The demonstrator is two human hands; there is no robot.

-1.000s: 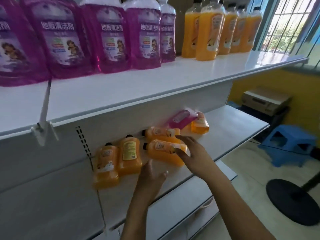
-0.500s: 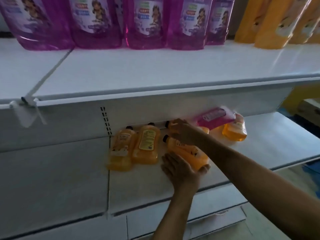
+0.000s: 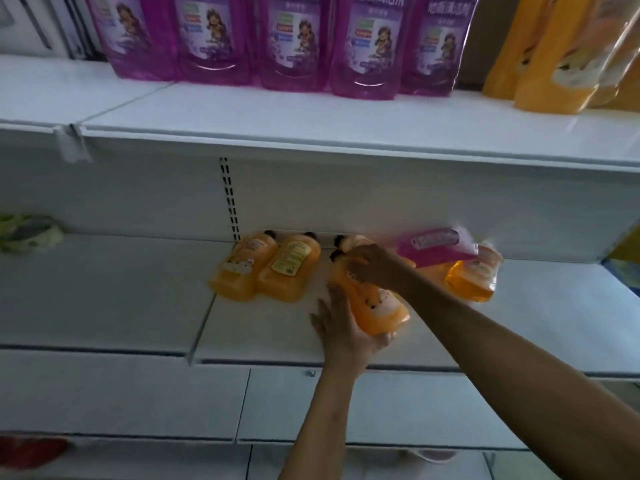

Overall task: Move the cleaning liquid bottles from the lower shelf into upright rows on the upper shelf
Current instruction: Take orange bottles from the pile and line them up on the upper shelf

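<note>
While the orange bottle [image 3: 372, 308] lies on the lower shelf [image 3: 104, 299], the left hand [image 3: 346, 336] cups its base, fingers curled around it, and the right hand [image 3: 375, 266] grips near its neck; two more bottles [image 3: 266, 266] lie left of both sets of fingers.

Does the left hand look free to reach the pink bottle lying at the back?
Probably not: the left hand grips an orange bottle, and the right forearm crosses before the pink bottle.
</note>
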